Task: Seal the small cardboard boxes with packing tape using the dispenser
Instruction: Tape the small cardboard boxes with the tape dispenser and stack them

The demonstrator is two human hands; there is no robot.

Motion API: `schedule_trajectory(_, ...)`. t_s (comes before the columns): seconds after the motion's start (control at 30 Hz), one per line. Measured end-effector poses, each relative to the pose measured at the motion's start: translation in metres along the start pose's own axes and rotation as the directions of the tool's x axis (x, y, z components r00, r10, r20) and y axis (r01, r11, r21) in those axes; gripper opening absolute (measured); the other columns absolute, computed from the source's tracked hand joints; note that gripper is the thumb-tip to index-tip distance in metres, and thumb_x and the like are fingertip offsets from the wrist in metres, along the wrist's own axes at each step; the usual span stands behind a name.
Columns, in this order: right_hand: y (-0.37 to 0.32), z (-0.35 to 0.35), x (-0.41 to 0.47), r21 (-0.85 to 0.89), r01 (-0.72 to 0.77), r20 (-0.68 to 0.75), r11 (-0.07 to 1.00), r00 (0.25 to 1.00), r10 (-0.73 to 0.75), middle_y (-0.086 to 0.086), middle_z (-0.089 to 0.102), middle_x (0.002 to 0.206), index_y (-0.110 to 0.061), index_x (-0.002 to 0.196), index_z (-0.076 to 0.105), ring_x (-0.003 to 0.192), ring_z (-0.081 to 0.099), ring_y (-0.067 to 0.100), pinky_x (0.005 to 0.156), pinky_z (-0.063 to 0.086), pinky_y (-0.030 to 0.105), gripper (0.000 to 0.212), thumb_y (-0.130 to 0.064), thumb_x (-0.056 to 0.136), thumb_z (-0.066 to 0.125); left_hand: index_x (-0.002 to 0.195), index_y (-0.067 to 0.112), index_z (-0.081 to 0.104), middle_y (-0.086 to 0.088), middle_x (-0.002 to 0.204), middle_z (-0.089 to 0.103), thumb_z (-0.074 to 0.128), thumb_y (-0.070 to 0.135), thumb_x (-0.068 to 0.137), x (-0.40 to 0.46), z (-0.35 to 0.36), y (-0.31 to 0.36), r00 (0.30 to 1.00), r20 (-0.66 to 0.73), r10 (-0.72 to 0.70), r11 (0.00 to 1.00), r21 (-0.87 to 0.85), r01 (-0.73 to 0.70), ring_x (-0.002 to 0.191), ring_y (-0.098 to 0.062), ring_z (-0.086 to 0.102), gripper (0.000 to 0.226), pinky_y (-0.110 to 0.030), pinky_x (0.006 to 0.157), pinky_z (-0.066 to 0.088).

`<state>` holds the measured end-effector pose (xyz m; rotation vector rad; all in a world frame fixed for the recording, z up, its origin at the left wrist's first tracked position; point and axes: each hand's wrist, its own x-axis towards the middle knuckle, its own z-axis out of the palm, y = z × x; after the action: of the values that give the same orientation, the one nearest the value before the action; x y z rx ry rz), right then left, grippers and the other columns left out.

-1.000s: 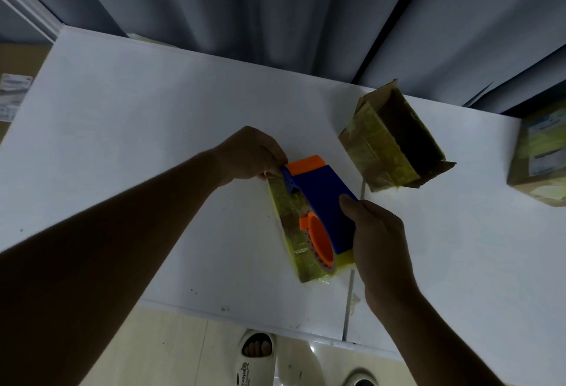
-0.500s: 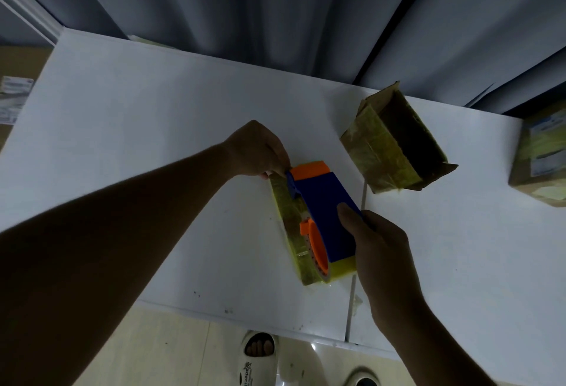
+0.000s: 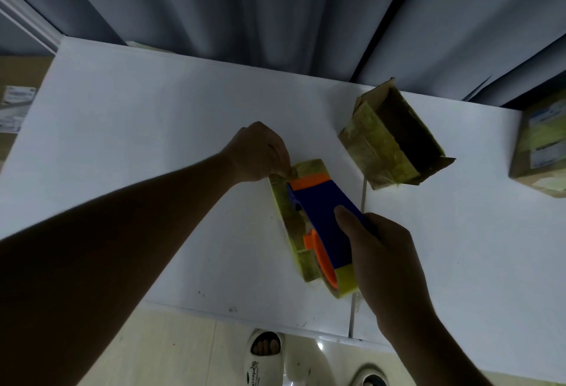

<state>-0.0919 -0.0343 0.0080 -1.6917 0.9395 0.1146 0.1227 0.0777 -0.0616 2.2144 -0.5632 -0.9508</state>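
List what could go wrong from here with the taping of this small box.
1. The left hand pinches the tape end at the far corner of the small box; if it slips, the tape may lift or wrinkle.
2. The right hand holds the tape dispenser near its rear, so it might tilt and lay the tape crooked.
3. The box sits close to the table front edge and could be dragged off.

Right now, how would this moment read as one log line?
left hand: pinches tape end on small box | right hand: grips tape dispenser | open box: waiting
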Motion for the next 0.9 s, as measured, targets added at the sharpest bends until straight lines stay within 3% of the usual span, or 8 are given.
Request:
schedule_trajectory(0.17, 0.006, 0.003, -0.008, -0.022, -0.025, -0.017, 0.999, 1.0, 0.024, -0.009, 0.069, 0.072, -0.018, 0.083, 0.061, 0.062, 0.065, 0.005, 0.048, 0.046, 0.012, 0.032, -0.049, 0.091, 0.054, 0.076, 0.018, 0.077, 0.004, 0.074, 0.073, 0.087, 0.017, 0.075, -0.002, -0.003, -0.002, 0.999, 0.048, -0.007, 1.0, -0.016, 0.008, 0.059, 0.0, 0.067, 0.01, -0.016, 0.057, 0.049)
schedule_trajectory(0.3, 0.009, 0.004, -0.006, -0.014, -0.025, -0.031, 1.0, 0.999, 0.025, -0.01, 0.068, 0.069, -0.017, 0.082, 0.06, 0.06, 0.064, 0.006, 0.046, 0.045, 0.011, 0.03, -0.045, 0.092, 0.056, 0.09, 0.01, 0.078, -0.007, 0.091, 0.075, 0.079, 0.026, 0.086, -0.001, -0.007, -0.001, 0.993, 0.106, -0.054, 0.998, -0.037, 0.058, 0.086, -0.021, 0.072, 0.016, -0.025, 0.069, 0.058)
schedule_trajectory(0.43, 0.015, 0.005, -0.007, 0.001, -0.038, -0.033, 0.999, 0.999, 0.038, -0.008, 0.069, 0.068, -0.017, 0.079, 0.06, 0.06, 0.064, 0.003, 0.046, 0.046, 0.013, 0.031, -0.045, 0.092, 0.056, 0.101, 0.015, 0.074, 0.001, 0.097, 0.07, 0.069, 0.056, 0.085, 0.004, 0.002, 0.007, 0.987, 0.134, -0.086, 0.994, 0.079, 0.076, 0.087, -0.011, 0.065, 0.044, -0.019, 0.063, 0.049)
schedule_trajectory(0.53, 0.016, 0.007, -0.009, 0.006, -0.039, -0.014, 0.999, 0.999, 0.039, -0.008, 0.069, 0.07, -0.018, 0.081, 0.06, 0.062, 0.064, 0.002, 0.048, 0.046, 0.012, 0.03, -0.046, 0.092, 0.056, 0.109, 0.012, 0.071, -0.003, 0.107, 0.068, 0.074, 0.052, 0.083, 0.005, 0.012, 0.008, 0.989, 0.14, -0.055, 0.992, 0.119, 0.038, 0.096, -0.017, 0.065, 0.048, -0.021, 0.07, 0.052)
schedule_trajectory(0.63, 0.017, 0.004, -0.01, -0.006, -0.043, 0.002, 0.999, 0.999, 0.043, -0.009, 0.069, 0.074, -0.019, 0.084, 0.06, 0.064, 0.065, 0.003, 0.051, 0.05, 0.016, 0.03, -0.048, 0.092, 0.055, 0.104, 0.009, 0.071, -0.005, 0.106, 0.068, 0.075, 0.048, 0.083, 0.004, 0.018, 0.003, 0.996, 0.086, -0.011, 0.993, 0.121, 0.001, 0.1, -0.02, 0.065, 0.044, -0.034, 0.083, 0.056)
schedule_trajectory(0.7, 0.017, 0.001, -0.013, 0.002, -0.045, 0.002, 0.999, 0.999, 0.045, -0.008, 0.07, 0.075, -0.019, 0.085, 0.06, 0.065, 0.066, 0.006, 0.054, 0.053, 0.02, 0.031, -0.049, 0.09, 0.055, 0.099, 0.011, 0.071, -0.001, 0.101, 0.067, 0.074, 0.047, 0.085, 0.004, 0.022, 0.0, 0.998, 0.064, 0.02, 0.993, 0.118, -0.027, 0.095, -0.018, 0.064, 0.039, -0.034, 0.079, 0.056)
schedule_trajectory(0.8, 0.019, -0.005, -0.023, 0.028, -0.052, -0.011, 0.998, 0.999, 0.052, -0.008, 0.07, 0.074, -0.018, 0.084, 0.061, 0.065, 0.066, 0.007, 0.052, 0.051, 0.018, 0.035, -0.053, 0.087, 0.054, 0.093, 0.014, 0.07, 0.003, 0.096, 0.065, 0.074, 0.046, 0.086, 0.002, 0.025, -0.003, 0.998, 0.023, 0.065, 0.984, 0.162, -0.068, 0.081, -0.006, 0.058, 0.034, -0.02, 0.063, 0.042)
schedule_trajectory(0.9, 0.016, -0.009, -0.028, 0.007, -0.043, -0.019, 0.999, 0.999, 0.043, -0.008, 0.07, 0.071, -0.018, 0.08, 0.059, 0.064, 0.066, 0.001, 0.048, 0.05, 0.015, 0.036, -0.053, 0.087, 0.055, 0.091, 0.013, 0.068, 0.001, 0.096, 0.065, 0.073, 0.046, 0.087, 0.0, 0.028, -0.005, 0.995, 0.005, 0.099, 0.98, 0.175, -0.098, 0.078, -0.002, 0.055, 0.033, -0.019, 0.061, 0.038)
